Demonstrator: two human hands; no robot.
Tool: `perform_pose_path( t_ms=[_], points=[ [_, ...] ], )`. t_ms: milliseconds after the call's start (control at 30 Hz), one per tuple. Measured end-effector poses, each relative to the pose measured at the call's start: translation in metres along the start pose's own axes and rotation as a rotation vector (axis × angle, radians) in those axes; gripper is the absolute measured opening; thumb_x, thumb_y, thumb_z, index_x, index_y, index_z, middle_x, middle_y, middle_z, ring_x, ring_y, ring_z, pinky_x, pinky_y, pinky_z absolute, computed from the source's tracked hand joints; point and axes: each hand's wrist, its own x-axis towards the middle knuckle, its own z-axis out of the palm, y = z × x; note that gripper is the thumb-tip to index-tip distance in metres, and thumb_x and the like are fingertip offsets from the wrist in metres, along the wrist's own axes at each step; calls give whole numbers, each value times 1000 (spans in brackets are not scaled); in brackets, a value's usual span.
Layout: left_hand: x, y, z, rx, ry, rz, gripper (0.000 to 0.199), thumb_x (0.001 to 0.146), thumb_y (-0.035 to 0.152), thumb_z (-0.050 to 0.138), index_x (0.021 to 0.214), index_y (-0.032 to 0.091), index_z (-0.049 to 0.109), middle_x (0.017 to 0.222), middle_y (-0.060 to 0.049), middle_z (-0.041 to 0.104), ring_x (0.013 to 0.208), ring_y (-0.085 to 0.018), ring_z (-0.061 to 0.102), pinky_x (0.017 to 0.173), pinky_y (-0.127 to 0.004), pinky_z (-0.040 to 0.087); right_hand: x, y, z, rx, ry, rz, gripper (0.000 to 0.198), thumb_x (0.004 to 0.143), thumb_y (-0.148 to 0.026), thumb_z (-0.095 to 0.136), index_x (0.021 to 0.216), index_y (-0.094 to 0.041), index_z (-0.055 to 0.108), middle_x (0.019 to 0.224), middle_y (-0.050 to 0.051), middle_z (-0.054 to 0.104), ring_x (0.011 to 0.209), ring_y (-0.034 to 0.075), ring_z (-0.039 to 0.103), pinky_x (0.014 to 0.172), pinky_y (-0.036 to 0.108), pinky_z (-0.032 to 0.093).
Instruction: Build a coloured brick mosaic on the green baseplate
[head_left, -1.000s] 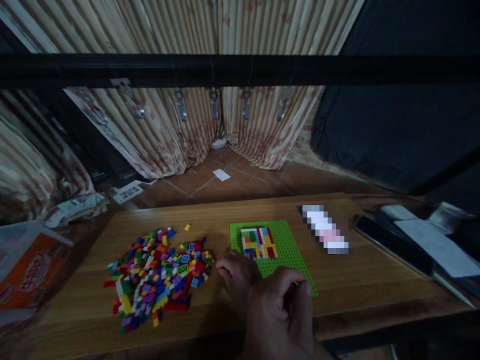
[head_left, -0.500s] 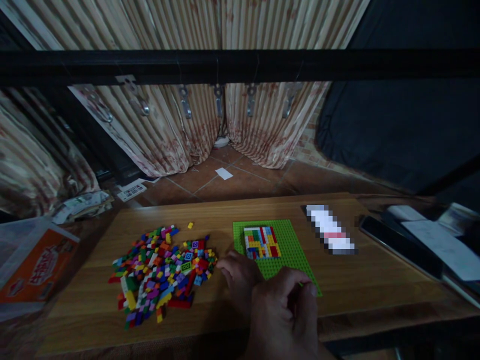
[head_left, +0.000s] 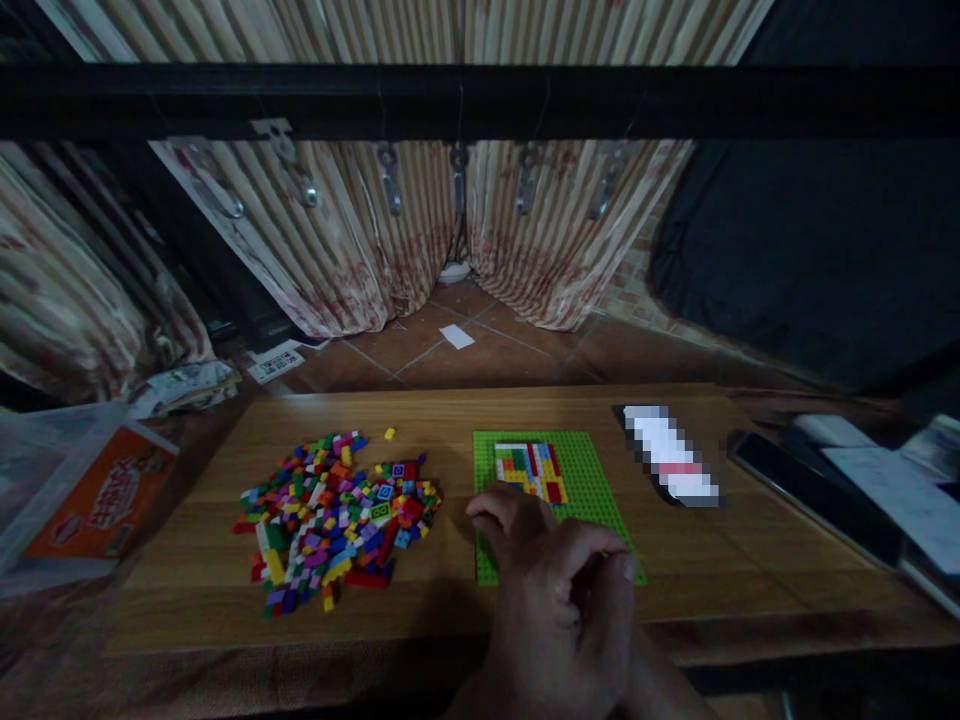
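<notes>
Baseplate [head_left: 592, 480], green, mid-bench [head_left: 750, 560] toward near edge; brick patch [head_left: 531, 470] on its far half. Left hand [head_left: 510, 520] fingers curled on near-left corner, right hand [head_left: 574, 610] overlapping; either grip's contents: cannot tell. Loose bricks [head_left: 337, 510] left; bare wood right.

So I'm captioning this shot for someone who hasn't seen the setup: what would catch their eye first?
Probably the heap of small coloured bricks spread on the left half of the wooden table. Right of it lies a green baseplate with a patch of mixed-colour bricks on its far part. The two hands are clasped over its near edge, left hand ahead of right hand; whether they hold anything is hidden.
</notes>
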Motion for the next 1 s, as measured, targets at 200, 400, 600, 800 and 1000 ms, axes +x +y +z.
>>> perform_pose_path(
  t_ms=[200,400,600,800,1000],
  points=[
    [11,-2,-28,-79,143,-107,11,85,22,56,78,17,64,60,3,55,56,-9,49,55,-20,39,22,36,-56,-43,-203,203,12,81,-19,52,80,-22,64,81,2,65,75,17,62,71,30,49],
    [28,-11,-45,-315,368,-235,13,80,27,63,73,16,63,52,5,52,48,-6,41,47,-18,33,16,56,-82,-168,-141,250,10,79,-20,59,83,-23,67,91,3,65,83,18,63,74,33,49],
    [36,-15,-54,-585,494,-309,9,73,24,68,73,16,63,52,6,51,47,-5,40,46,-17,32,16,66,-69,-180,-147,168,9,79,-22,62,82,-26,70,98,4,61,90,19,62,82,37,50],
    [37,-15,-53,-637,477,-329,8,72,22,67,72,16,63,52,6,50,46,-4,38,46,-17,31,18,69,-55,-211,-121,159,11,79,-20,63,81,-27,71,106,5,57,103,22,57,91,43,47],
    [37,-16,-52,-634,454,-339,8,75,22,65,71,16,62,49,7,49,43,-4,35,46,-18,30,18,68,-55,-256,-129,125,11,80,-21,61,80,-26,71,105,6,58,101,23,57,87,43,49]
  ],
)
